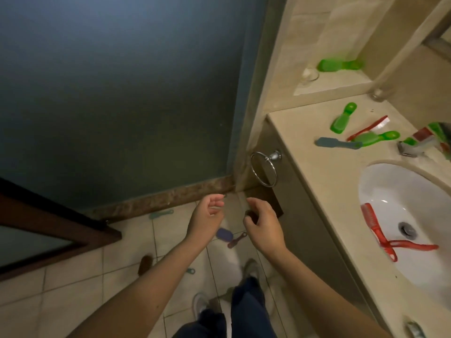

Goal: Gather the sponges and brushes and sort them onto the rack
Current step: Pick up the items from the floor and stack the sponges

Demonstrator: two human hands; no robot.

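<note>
Teal plastic shows first: a teal brush (161, 214) lies on the floor (73, 289) at nine o'clock of the left hand (207, 215), with a brown brush (145, 264) at seven o'clock. Gathering seems barely begun, and no rack is in view. The left hand hangs loosely curled and holds nothing. A purple brush (224, 233) and a maroon brush (236, 239) lie below, between the hands. The right hand (262, 223) half curls near a dark shape; whether it grips it I cannot tell. At two o'clock the counter (305, 167) carries green brushes (343, 118), a grey-blue brush (338, 143) and what look like sponges (415, 140). Red brushes (372, 220) lie in the sink (415, 191). The next move likely calls for stooping to the floor.
</note>
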